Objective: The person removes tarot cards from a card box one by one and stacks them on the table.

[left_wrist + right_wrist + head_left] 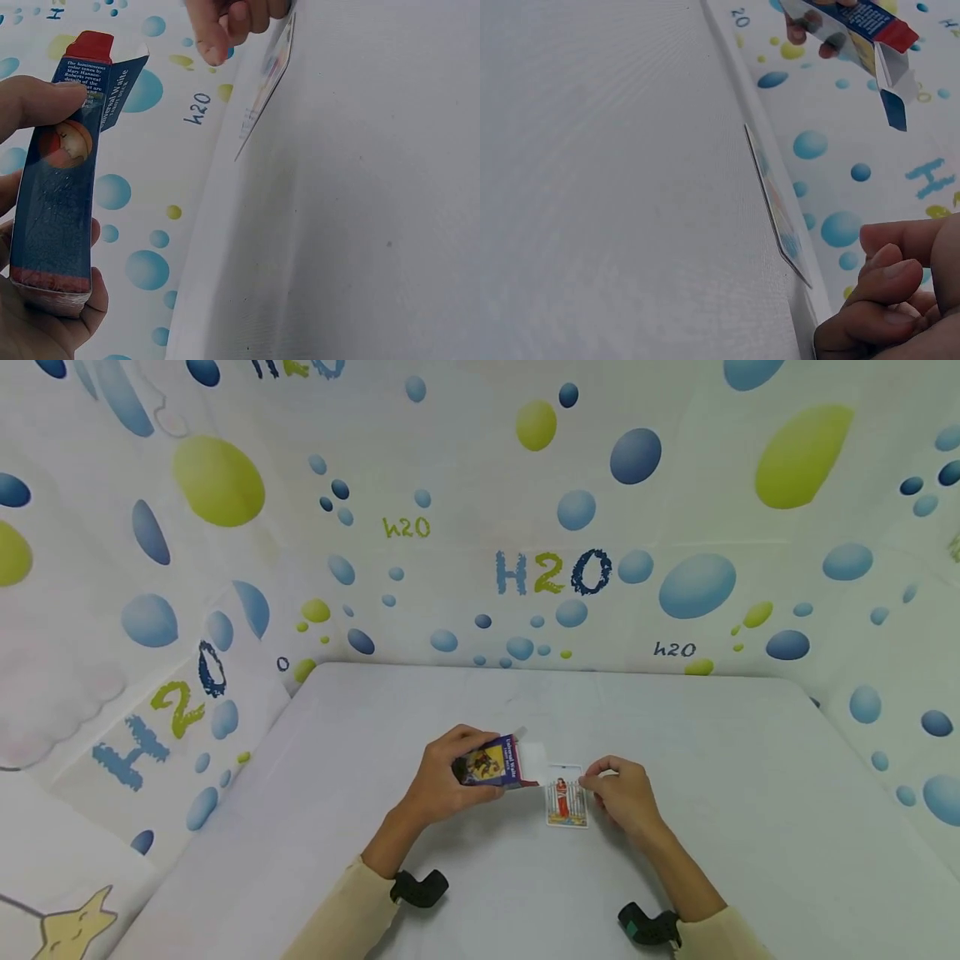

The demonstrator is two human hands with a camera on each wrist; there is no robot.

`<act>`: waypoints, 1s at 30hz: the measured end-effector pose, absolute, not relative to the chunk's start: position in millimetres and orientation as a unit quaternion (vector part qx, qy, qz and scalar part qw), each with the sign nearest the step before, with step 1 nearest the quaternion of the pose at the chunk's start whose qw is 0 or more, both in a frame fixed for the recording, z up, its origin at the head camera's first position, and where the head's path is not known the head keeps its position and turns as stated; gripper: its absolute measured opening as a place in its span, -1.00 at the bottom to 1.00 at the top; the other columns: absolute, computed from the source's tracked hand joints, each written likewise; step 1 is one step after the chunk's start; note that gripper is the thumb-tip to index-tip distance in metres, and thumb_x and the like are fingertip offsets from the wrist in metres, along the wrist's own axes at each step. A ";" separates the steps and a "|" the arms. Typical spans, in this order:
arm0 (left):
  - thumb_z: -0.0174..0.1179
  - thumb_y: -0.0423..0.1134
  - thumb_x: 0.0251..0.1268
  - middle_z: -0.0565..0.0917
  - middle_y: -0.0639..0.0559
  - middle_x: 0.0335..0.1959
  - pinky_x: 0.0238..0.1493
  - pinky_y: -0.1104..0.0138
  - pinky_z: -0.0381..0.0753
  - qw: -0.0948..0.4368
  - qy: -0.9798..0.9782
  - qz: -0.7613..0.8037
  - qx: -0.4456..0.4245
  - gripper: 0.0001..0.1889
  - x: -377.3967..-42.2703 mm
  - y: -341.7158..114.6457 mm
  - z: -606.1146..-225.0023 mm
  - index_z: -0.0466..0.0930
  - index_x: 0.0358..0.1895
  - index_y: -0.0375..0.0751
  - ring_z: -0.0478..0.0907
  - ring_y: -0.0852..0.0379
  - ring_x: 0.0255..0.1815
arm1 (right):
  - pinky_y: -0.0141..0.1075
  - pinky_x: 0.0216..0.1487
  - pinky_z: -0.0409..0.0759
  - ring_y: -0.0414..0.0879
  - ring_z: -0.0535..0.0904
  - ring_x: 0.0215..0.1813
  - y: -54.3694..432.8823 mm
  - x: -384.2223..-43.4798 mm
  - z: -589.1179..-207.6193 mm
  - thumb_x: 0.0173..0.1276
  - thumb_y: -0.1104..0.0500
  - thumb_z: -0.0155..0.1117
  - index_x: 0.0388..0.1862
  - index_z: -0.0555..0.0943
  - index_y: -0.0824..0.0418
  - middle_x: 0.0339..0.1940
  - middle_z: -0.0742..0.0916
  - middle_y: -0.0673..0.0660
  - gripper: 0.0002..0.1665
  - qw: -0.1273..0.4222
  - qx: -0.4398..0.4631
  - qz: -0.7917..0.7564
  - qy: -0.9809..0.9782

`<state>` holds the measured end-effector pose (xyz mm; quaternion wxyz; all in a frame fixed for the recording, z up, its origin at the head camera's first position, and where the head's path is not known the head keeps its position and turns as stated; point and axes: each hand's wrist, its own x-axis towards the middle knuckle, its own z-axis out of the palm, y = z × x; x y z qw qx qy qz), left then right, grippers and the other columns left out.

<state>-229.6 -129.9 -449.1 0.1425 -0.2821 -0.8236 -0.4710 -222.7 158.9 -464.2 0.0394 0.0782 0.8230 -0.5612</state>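
My left hand (pixel 442 777) grips a blue and red tarot card box (pixel 489 762), thumb on one side and fingers on the other. The lettering reads "Universal Waite". Its lid end faces right, with a white flap (pixel 533 763) standing out; in the right wrist view the box (pixel 866 22) shows this end open. A tarot card (pixel 567 810) with a red-clothed figure lies face up on the white table, just right of the box. Beside its upper right edge is my right hand (pixel 626 793), fingers loosely bent; in the right wrist view they look apart from the card (pixel 776 217).
A white-covered table (pixel 750 760) spreads around both hands. Behind and beside it hangs a white backdrop (pixel 465 468) printed with blue and green drops and "H2O" lettering. Black wrist devices (pixel 422 890) are strapped to both forearms.
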 end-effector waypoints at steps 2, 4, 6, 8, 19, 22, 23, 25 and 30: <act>0.58 -0.13 -0.11 0.61 0.12 0.08 0.04 0.17 0.63 0.142 -0.823 -0.469 -0.288 -0.30 -230.0 -128.0 -448.9 0.64 0.26 0.01 0.53 0.11 0.05 | -0.36 -0.66 0.32 -0.17 0.34 -0.66 159.7 -222.8 -462.8 0.35 0.20 0.33 -0.19 0.61 0.27 -0.69 0.54 0.03 -0.84 0.025 0.082 -0.575 0.814; 0.58 -0.14 -0.12 0.61 0.12 0.08 0.04 0.17 0.63 0.142 -0.823 -0.467 -0.292 -0.30 -229.6 -126.1 -448.6 0.64 0.26 0.00 0.53 0.11 0.05 | -0.36 -0.65 0.33 -0.17 0.34 -0.67 160.3 -222.6 -461.3 0.34 0.21 0.34 -0.20 0.60 0.29 -0.71 0.53 0.03 -0.84 0.011 0.080 -0.593 0.801; 0.58 -0.14 -0.12 0.61 0.12 0.08 0.06 0.18 0.63 0.137 -0.821 -0.468 -0.296 -0.30 -228.6 -124.0 -448.2 0.64 0.26 0.00 0.52 0.12 0.06 | -0.37 -0.64 0.35 -0.18 0.36 -0.67 160.5 -222.1 -459.7 0.35 0.23 0.34 -0.20 0.59 0.32 -0.70 0.53 0.04 -0.82 -0.003 0.070 -0.611 0.788; 0.58 -0.15 -0.13 0.60 0.14 0.09 0.08 0.18 0.61 0.131 -0.821 -0.468 -0.299 -0.29 -227.0 -121.6 -447.3 0.64 0.26 0.01 0.52 0.13 0.07 | -0.38 -0.62 0.37 -0.18 0.37 -0.65 160.0 -221.2 -457.9 0.35 0.24 0.34 -0.20 0.58 0.34 -0.69 0.54 0.05 -0.83 -0.020 0.060 -0.626 0.777; 0.57 -0.13 -0.10 0.57 0.20 0.11 0.10 0.21 0.60 0.108 -0.823 -0.456 -0.320 -0.28 -216.8 -108.1 -444.2 0.62 0.29 0.04 0.51 0.16 0.10 | -0.41 -0.62 0.41 -0.18 0.40 -0.64 151.2 -213.1 -444.1 0.33 0.34 0.37 -0.30 0.59 0.35 -0.65 0.57 0.09 -0.89 -0.132 0.004 -0.671 0.730; 0.57 -0.14 -0.11 0.57 0.19 0.12 0.10 0.21 0.60 0.104 -0.821 -0.458 -0.325 -0.28 -214.7 -105.5 -444.2 0.62 0.29 0.03 0.51 0.15 0.09 | -0.42 -0.63 0.42 -0.17 0.41 -0.64 147.2 -208.4 -438.6 0.30 0.38 0.37 -0.33 0.60 0.36 -0.62 0.60 0.12 -0.91 -0.148 -0.029 -0.675 0.722; 0.57 -0.15 -0.11 0.58 0.17 0.12 0.09 0.21 0.61 0.103 -0.819 -0.459 -0.328 -0.27 -214.2 -104.7 -444.4 0.62 0.29 0.02 0.51 0.15 0.09 | -0.41 -0.62 0.44 -0.16 0.42 -0.64 145.9 -206.6 -437.0 0.30 0.39 0.37 -0.33 0.61 0.36 -0.61 0.61 0.13 -0.92 -0.150 -0.040 -0.672 0.724; 0.57 -0.14 -0.10 0.57 0.17 0.12 0.09 0.23 0.61 0.103 -0.818 -0.456 -0.334 -0.27 -213.8 -103.4 -445.0 0.61 0.29 0.03 0.52 0.16 0.08 | -0.40 -0.62 0.46 -0.14 0.44 -0.63 142.9 -203.5 -433.9 0.29 0.40 0.39 -0.34 0.62 0.36 -0.57 0.63 0.17 -0.92 -0.152 -0.063 -0.661 0.732; 0.58 -0.14 -0.11 0.57 0.17 0.11 0.08 0.26 0.61 0.116 -0.812 -0.449 -0.353 -0.27 -214.2 -101.5 -445.7 0.62 0.29 0.00 0.53 0.18 0.06 | -0.36 -0.56 0.53 -0.12 0.50 -0.58 134.4 -197.5 -429.5 0.31 0.28 0.42 -0.34 0.67 0.27 -0.50 0.67 0.15 -0.92 -0.137 -0.096 -0.604 0.779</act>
